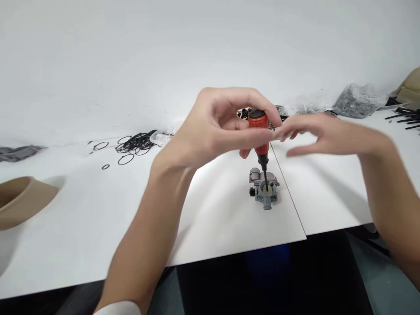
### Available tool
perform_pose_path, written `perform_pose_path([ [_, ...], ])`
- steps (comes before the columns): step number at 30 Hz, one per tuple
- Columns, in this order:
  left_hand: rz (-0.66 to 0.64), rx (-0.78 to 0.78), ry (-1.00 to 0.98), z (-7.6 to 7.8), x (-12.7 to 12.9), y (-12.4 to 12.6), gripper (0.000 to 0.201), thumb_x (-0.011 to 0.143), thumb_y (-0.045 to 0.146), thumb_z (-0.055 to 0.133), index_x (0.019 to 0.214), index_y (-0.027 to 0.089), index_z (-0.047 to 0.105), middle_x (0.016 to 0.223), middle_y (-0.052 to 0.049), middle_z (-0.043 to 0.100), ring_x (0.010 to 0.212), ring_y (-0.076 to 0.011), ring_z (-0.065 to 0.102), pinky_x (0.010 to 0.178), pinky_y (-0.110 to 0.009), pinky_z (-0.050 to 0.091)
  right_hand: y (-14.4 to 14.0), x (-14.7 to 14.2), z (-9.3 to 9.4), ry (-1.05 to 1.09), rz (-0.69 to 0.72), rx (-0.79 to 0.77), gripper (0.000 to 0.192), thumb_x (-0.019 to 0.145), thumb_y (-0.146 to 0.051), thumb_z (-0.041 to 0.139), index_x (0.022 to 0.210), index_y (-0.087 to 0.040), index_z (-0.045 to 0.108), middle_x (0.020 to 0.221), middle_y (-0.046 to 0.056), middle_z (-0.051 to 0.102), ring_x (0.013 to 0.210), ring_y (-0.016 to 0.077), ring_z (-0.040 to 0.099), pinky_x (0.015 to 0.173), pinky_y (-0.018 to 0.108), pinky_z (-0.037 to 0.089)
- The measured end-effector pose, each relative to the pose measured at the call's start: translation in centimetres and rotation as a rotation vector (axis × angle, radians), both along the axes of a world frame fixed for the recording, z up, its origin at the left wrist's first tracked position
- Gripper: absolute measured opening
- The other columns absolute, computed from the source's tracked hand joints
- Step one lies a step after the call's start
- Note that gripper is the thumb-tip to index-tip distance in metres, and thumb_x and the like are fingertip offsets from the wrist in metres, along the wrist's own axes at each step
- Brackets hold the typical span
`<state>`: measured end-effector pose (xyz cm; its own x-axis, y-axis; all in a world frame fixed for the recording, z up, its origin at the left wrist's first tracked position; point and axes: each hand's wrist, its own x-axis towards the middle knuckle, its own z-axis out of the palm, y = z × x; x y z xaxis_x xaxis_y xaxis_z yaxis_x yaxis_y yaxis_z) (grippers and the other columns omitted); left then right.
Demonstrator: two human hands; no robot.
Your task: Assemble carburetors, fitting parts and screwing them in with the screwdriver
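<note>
A red-and-black screwdriver (pixel 261 148) stands nearly upright, its tip down in the round opening of a small grey metal carburetor (pixel 267 203) on the white table. My left hand (pixel 226 122) is closed around the screwdriver's handle, thumb on the near side and forefinger beside the black cap. To the right of the handle, my right hand (pixel 315 131) hovers with its fingers stretched out and thumb apart. Its fingertips come close to the left fingertips; whether they touch is hard to tell. A black knob projects from the carburetor's left side.
Black rubber rings (pixel 141 142) lie heaped at the back left, a few loose. A tan container (pixel 28 199) sits at far left. Plastic bags (pixel 359 100) and black rods (pixel 407 116) lie back right. A seam (pixel 288 192) crosses the table right of the carburetor.
</note>
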<state>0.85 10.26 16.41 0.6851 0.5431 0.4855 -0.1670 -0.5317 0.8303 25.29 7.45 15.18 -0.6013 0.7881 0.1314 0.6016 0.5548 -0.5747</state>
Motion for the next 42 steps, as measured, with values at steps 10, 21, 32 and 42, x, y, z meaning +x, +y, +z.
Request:
perform_pose_path([
  [10,0.01,-0.138,-0.071,-0.4,0.6,-0.8,0.043,0.074,0.004,0.074,0.106,0.017,0.048,0.073,0.003,0.07,0.061,-0.016,0.072,0.044,-0.019,0.052,-1.4,-4.3,7.0,-0.031,0.21,0.385,0.024,0.094,-0.017,0.054,0.091,-0.03,0.074,0.08,-0.007,0.07,0.066,0.0089,0.063,0.062,0.022,0.057],
  [21,-0.049,-0.116,-0.052,-1.5,1.3,-0.3,0.053,0.073,0.006,0.077,0.114,0.021,0.048,0.079,0.002,0.068,0.064,-0.0132,0.07,0.037,-0.016,0.043,-2.2,-5.3,7.1,-0.18,-0.069,0.632,0.037,0.094,-0.04,0.055,0.067,-0.02,0.068,0.065,-0.007,0.058,0.073,0.0079,0.066,0.068,0.018,0.055],
  [32,-0.03,-0.058,-0.063,-1.8,1.2,0.0,0.053,0.073,0.01,0.078,0.117,0.021,0.05,0.076,0.003,0.066,0.061,-0.0139,0.069,0.04,-0.017,0.046,-2.1,-5.4,6.7,-0.278,-0.149,0.674,0.047,0.096,-0.048,0.045,0.065,-0.017,0.06,0.073,-0.005,0.057,0.085,0.0134,0.066,0.085,0.031,0.058],
  [42,-0.049,-0.076,-0.078,-1.7,1.6,-0.5,0.059,0.073,0.008,0.076,0.122,0.02,0.045,0.075,0.006,0.061,0.061,-0.0089,0.066,0.05,-0.017,0.05,-2.3,-5.8,6.6,-0.349,-0.336,0.684,0.056,0.096,-0.049,0.037,0.051,-0.015,0.041,0.074,0.001,0.056,0.1,0.0243,0.066,0.082,0.034,0.057],
])
